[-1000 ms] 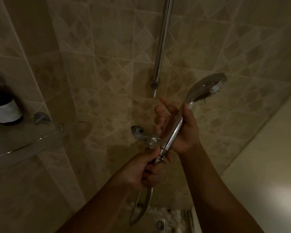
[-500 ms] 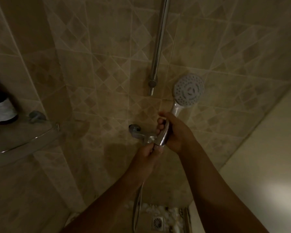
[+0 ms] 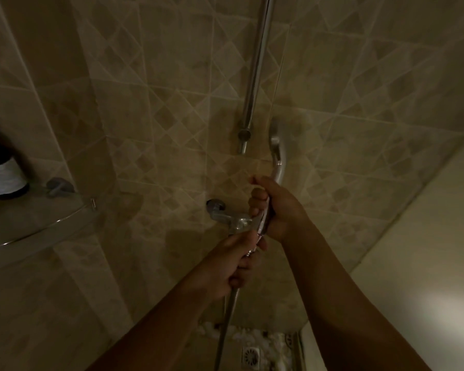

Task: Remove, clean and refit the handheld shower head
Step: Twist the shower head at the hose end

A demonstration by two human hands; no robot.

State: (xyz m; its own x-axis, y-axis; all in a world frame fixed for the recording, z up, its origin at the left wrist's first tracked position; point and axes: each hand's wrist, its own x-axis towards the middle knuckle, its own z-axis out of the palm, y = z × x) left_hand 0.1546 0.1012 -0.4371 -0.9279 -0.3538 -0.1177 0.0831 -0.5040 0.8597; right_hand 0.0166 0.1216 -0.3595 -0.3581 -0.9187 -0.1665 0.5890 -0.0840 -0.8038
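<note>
The chrome handheld shower head (image 3: 277, 151) stands upright in front of the tiled wall, seen edge-on with its spray face turned away to the side. My right hand (image 3: 276, 207) is wrapped around its handle. Just below, my left hand (image 3: 231, 266) grips the hose nut at the handle's base. The metal hose (image 3: 227, 325) hangs down from my left hand toward the floor. The joint between handle and hose is partly hidden by my fingers.
A chrome mixer tap (image 3: 227, 215) juts from the wall behind my hands. The vertical slide rail (image 3: 255, 76) ends just left of the shower head. A glass corner shelf (image 3: 35, 223) at left carries a dark bottle (image 3: 3, 175). A floor drain (image 3: 251, 356) lies below.
The shower head has turned in my right hand: tilted right at first, then face toward me, now edge-on. My left hand stays on the hose nut. The view has shifted slightly.
</note>
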